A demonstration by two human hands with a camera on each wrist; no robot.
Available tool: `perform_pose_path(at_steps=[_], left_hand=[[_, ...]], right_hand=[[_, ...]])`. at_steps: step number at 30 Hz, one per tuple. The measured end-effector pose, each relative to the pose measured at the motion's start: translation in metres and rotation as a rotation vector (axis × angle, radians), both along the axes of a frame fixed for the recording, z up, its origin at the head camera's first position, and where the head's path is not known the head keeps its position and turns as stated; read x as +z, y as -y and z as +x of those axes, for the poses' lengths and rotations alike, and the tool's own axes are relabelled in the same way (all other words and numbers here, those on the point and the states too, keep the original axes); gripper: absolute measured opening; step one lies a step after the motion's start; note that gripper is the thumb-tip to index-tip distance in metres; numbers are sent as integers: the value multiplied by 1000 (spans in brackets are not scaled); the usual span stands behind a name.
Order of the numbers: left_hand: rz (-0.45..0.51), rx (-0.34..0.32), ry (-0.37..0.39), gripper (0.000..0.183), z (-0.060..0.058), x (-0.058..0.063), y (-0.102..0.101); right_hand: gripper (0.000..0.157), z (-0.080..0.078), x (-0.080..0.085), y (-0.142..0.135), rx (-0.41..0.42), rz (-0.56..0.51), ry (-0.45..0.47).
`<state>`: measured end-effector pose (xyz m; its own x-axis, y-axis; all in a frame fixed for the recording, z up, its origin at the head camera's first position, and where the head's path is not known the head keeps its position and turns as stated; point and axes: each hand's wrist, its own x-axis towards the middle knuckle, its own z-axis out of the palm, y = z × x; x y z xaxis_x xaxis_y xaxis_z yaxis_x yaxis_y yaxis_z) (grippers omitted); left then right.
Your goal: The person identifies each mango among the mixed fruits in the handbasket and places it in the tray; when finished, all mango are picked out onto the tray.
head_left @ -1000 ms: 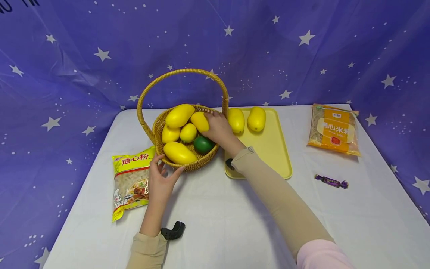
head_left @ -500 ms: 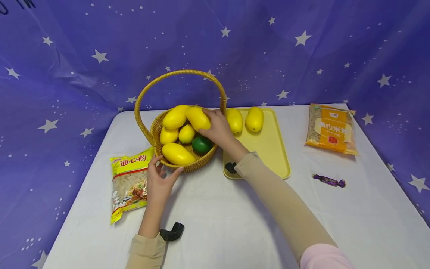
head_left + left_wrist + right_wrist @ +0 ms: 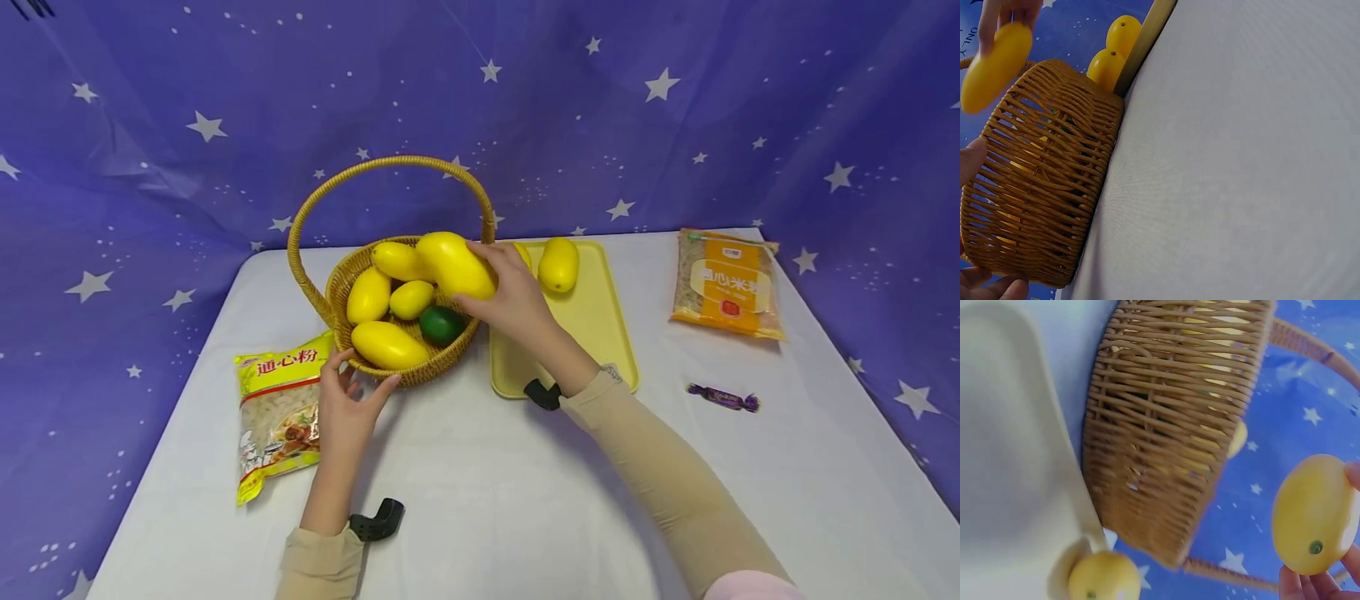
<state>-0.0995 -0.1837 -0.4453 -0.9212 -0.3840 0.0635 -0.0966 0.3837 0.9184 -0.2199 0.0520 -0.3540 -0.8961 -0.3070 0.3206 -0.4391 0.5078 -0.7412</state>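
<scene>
My right hand (image 3: 517,296) grips a yellow mango (image 3: 456,265) raised over the right side of a wicker basket (image 3: 442,360). In the right wrist view the held mango (image 3: 1313,515) hangs clear above the basket's rim, fingers around its end. My left hand (image 3: 351,408) holds the basket's front-left rim, thumb and fingers spread along it. Inside lie several yellow mangoes, one at the front (image 3: 388,345), plus a lemon (image 3: 412,300) and a dark green fruit (image 3: 442,326). The basket's handle (image 3: 390,160) arches upright.
Right of the basket, a yellow tray (image 3: 600,333) bears two mangoes, one plainly visible (image 3: 558,264), the other mostly behind my right hand. A yellow pasta bag (image 3: 281,408) lies at left. An orange bag (image 3: 727,285) and a purple-wrapped candy (image 3: 723,397) lie at right.
My right hand has lifted the mango up out of the basket and moved slightly right. A mango left in the basket has shifted at the back. The left hand keeps its hold on the rim.
</scene>
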Motion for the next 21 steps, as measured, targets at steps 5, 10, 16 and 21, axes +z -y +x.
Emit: perform_pose_path(at_steps=[5, 10, 16, 21], left_hand=[[6, -2, -3, 84, 1, 2, 1], [13, -2, -1, 84, 1, 2, 2], [22, -1, 8, 84, 0, 0, 1], [29, -3, 1, 84, 0, -1, 0]], right_hand=[[70, 15, 3, -27, -30, -73, -89], [71, 22, 5, -56, -87, -129, -154], [72, 16, 5, -92, -209, -168, -147], [71, 0, -7, -121, -355, -197, -85]])
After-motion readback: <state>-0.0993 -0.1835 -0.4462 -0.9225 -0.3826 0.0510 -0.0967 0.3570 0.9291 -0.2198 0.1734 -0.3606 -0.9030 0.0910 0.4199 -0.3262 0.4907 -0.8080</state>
